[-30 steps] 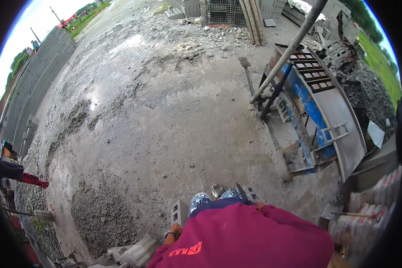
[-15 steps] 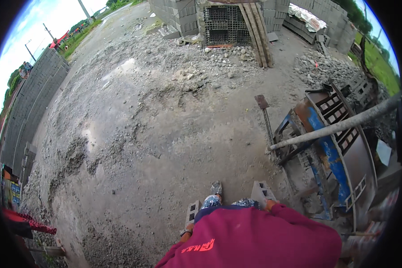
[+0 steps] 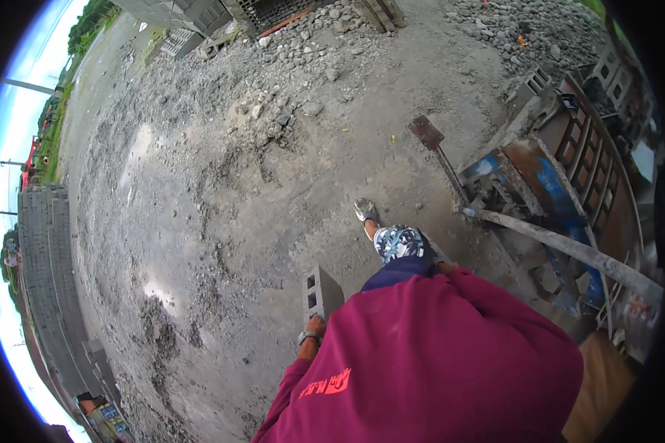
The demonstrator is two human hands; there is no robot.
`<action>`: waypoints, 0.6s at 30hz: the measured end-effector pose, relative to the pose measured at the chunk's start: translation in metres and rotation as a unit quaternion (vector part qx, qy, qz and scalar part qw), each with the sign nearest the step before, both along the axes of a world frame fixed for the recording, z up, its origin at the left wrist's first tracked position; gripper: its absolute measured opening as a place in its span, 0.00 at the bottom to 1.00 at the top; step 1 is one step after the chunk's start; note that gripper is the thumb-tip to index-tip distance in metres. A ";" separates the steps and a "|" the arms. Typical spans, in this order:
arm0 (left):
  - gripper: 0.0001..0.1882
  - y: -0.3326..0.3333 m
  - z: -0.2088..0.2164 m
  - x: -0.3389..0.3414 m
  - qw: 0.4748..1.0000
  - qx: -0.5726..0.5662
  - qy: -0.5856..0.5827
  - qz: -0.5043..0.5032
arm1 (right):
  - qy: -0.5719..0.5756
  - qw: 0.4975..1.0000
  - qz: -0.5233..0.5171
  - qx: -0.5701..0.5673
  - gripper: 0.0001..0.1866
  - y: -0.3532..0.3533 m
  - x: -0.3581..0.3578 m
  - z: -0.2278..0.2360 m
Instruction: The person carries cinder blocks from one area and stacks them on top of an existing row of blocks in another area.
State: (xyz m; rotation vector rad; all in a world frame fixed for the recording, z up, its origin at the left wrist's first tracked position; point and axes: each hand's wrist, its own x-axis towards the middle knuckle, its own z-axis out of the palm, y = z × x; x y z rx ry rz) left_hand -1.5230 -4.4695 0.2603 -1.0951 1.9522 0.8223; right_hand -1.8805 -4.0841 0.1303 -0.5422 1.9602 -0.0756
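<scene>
L hand (image 3: pixel 315 327): fingers curled snug over near end of conc. block (image 3: pixel 331 292). Block hangs at L side, prob. off ground (image 3: pixel 258 236), apart from fwd shoe (image 3: pixel 363 210). Judged: end-grip lets wt. hang low & leaves stepping room. R hand (image 3: pixel 446 267): mostly hidden by maroon sleeve (image 3: pixel 488 288); finger spread & hold can't be told. Grey edge (image 3: pixel 440 254) just ahead, poss. 2nd block; if so, prob. evens load. Block look: grey, hollow, sq. edges, two dark holes vis., plain side adj.; fine chips too small to tell. Toward ground's R edge: blue/rust metal frame (image 3: pixel 550 181), pole (image 3: pixel 569 247) across front.
</scene>
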 end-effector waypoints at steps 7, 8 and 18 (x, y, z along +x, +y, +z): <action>0.26 -0.187 0.046 -0.163 0.993 0.099 0.035 0.050 | -0.006 0.998 -0.047 0.046 0.28 -0.155 -0.105 0.072; 0.28 -0.211 0.049 -0.191 0.995 0.091 0.044 0.025 | 0.030 0.993 -0.114 0.022 0.25 -0.173 -0.120 0.063; 0.29 -0.424 -0.027 -0.445 0.987 0.018 0.063 -0.144 | 0.066 0.991 -0.110 0.030 0.23 -0.345 -0.278 0.094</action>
